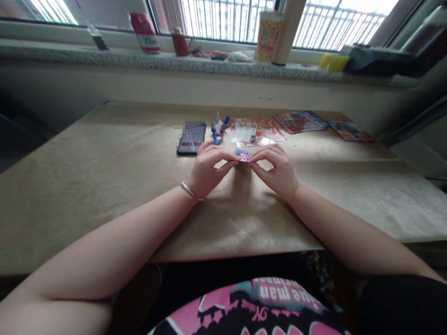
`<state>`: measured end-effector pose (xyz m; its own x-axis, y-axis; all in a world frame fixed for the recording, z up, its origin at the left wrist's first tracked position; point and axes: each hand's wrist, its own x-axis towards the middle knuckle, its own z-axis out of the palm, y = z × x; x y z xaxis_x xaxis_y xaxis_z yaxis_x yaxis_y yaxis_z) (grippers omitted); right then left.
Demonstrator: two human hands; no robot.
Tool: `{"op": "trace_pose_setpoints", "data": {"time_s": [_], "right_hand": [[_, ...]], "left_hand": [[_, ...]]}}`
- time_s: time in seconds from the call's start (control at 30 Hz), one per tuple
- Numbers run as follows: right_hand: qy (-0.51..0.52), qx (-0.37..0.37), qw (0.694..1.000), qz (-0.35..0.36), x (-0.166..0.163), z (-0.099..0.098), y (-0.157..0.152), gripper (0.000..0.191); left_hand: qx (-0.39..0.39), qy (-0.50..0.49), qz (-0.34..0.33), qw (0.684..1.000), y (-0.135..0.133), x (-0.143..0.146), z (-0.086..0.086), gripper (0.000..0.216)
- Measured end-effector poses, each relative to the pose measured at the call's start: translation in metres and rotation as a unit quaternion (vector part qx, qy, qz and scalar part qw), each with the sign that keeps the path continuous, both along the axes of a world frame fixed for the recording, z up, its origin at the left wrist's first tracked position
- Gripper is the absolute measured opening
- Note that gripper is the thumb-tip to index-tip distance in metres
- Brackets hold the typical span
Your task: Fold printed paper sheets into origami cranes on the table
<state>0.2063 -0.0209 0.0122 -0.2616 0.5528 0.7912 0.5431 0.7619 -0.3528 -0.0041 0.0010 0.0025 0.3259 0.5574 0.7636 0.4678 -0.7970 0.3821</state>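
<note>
Both hands meet over the middle of the brown table [104, 186]. My left hand [206, 168], with a silver bracelet at the wrist, and my right hand [275, 170] pinch a small folded piece of patterned paper [242, 156] between their fingertips. The paper is blue, red and white and is mostly hidden by my fingers. Just beyond it lie a folded paper figure [219, 129] and a loose spread of printed sheets [254, 131].
A dark phone [192, 138] lies flat left of the paper figure. More printed sheets [300, 121] and another sheet [350, 130] sit at the far right. The window sill holds a red can [145, 31], a small red jar [179, 43], a patterned cup [268, 36] and a yellow sponge [333, 62].
</note>
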Motion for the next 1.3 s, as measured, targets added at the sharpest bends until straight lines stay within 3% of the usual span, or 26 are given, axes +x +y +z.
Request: {"op": "trace_pose_setpoints", "data": {"time_s": [0.27,0.53,0.9,1.13,1.3], "right_hand": [[-0.036,-0.014,0.999,-0.002,-0.0025,-0.0002,-0.0018,0.009],[-0.035,-0.002,0.999,-0.02,-0.0029,-0.0015,-0.0018,0.005],[-0.07,0.007,0.998,0.003,-0.0055,-0.0013,-0.0054,0.008],[-0.101,-0.014,0.993,-0.06,-0.0085,-0.0008,-0.0075,0.006],[-0.125,0.017,0.992,-0.023,-0.0051,-0.001,-0.0057,0.009]], "left_hand": [[0.057,0.081,0.037,0.994,-0.0025,-0.002,0.0006,0.006],[0.078,0.097,0.06,0.99,-0.0028,-0.0017,0.0016,0.008],[0.089,0.112,0.028,0.989,-0.0052,-0.0004,0.0046,0.013],[0.1,0.119,0.019,0.988,-0.0015,0.0006,0.0029,0.016],[0.09,0.15,0.018,0.984,-0.0013,0.0008,0.004,0.014]]}}
